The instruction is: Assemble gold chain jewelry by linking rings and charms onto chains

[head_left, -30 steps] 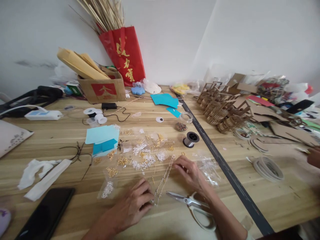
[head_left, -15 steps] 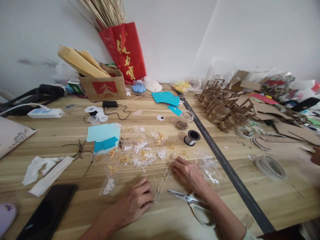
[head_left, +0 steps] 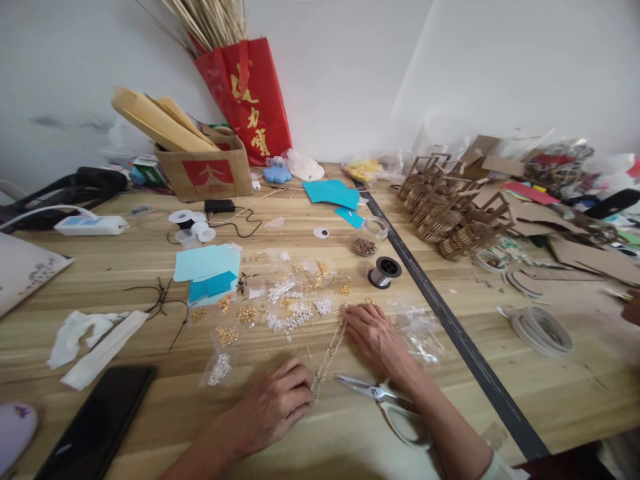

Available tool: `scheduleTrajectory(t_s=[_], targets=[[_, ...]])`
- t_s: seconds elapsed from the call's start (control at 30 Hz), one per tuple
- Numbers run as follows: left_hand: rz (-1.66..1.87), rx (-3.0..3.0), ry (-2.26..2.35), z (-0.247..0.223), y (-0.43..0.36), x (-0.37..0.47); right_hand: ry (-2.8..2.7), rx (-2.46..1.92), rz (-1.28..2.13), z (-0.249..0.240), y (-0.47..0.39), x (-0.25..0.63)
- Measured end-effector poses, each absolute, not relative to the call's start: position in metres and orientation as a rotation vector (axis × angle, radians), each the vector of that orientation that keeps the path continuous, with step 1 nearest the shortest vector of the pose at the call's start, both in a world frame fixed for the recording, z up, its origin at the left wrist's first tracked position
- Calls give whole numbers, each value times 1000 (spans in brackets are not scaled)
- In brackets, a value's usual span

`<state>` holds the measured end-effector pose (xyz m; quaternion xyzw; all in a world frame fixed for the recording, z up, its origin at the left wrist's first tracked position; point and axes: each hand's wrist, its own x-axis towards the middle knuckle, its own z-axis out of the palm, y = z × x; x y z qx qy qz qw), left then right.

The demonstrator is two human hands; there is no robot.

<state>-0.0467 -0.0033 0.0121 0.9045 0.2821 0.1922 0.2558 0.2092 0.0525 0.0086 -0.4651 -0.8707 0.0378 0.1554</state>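
A thin beaded chain [head_left: 327, 358] lies slantwise on the wooden table between my two hands. My left hand [head_left: 283, 400] rests with bent fingers at the chain's lower end, its fingertips touching or very near it; whether they pinch it is hidden. At the chain's upper end, by a small ring, is my right hand [head_left: 373, 333], fingers together and curled down; what lies under the fingertips is hidden. Scissors [head_left: 377, 393] with pale handles lie beside my right forearm. Beyond my hands are small bags and piles of white beads [head_left: 295, 317] and gold findings [head_left: 247, 314].
A wire spool [head_left: 385, 273] and a bead jar [head_left: 366, 247] stand behind my right hand. Clear plastic bags [head_left: 417, 333] lie right of it. A phone [head_left: 100, 420] is at the lower left. Another person's hand [head_left: 631, 308] shows at the right edge.
My left hand has moved slightly right, up to the chain's lower end. The fingers of my right hand have shifted a little and lie flatter by the upper end.
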Motion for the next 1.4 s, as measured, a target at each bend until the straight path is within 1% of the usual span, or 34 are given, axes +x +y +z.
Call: scheduleTrajectory(t_s=[0.43,0.73,0.97,1.13,1.23,1.4], targets=[[411,2493,729,13,-1,-49,-2547,-1312,123,1,55,215],[405,2483,704,15,-2,-48,-2539,-1349,110,0,55,217],[410,2394,695,11,1,-53,-2496,-1335,143,12,50,214],[496,2358,785,4,5,-57,-2522,-1231,399,39,36,207],[526,2395,809,3,5,-56,-2644,-1111,574,50,23,199],[555,2509,810,3,-1,-51,-2872,-865,497,47,3,178]])
